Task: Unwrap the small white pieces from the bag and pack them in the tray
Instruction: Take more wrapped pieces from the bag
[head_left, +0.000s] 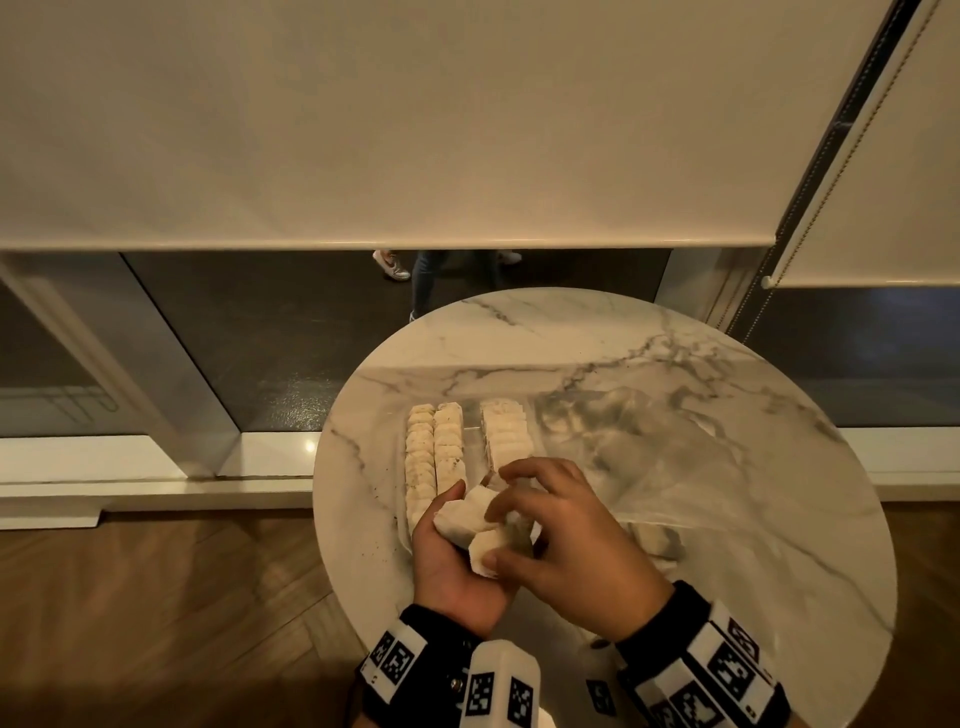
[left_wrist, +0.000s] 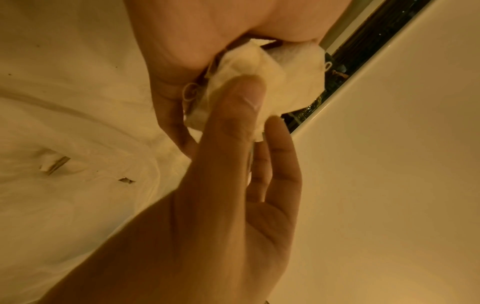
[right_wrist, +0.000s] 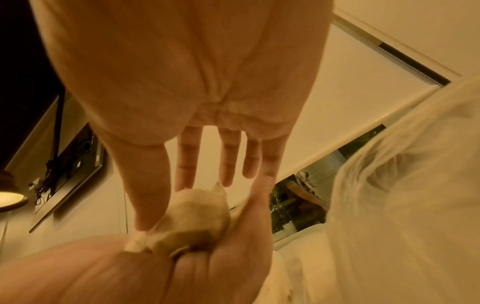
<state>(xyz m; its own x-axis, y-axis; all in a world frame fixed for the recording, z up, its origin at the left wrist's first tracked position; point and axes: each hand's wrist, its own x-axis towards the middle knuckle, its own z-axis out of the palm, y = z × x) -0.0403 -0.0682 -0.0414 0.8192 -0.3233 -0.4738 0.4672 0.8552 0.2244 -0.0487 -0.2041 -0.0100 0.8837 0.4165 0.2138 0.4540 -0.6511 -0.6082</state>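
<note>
My left hand (head_left: 451, 525) lies palm up at the tray's near end and grips a clump of small white pieces (head_left: 467, 515) between thumb and fingers. My right hand (head_left: 545, 519) arches over it from the right, its thumb and fingertips pinching the same clump. In the left wrist view my left thumb (left_wrist: 235, 107) presses on the white piece (left_wrist: 259, 67). The right wrist view shows the piece (right_wrist: 197, 214) between both hands. The clear tray (head_left: 471, 434) holds three rows of white pieces (head_left: 449, 441). The crumpled clear bag (head_left: 623, 441) lies to its right.
Everything sits on a round marble table (head_left: 753, 519) above a wood floor. More pieces (head_left: 655, 538) lie under the bag's plastic near my right hand. A roller blind (head_left: 415, 130) and a dark window are behind; a person's legs (head_left: 431, 280) show beyond the glass.
</note>
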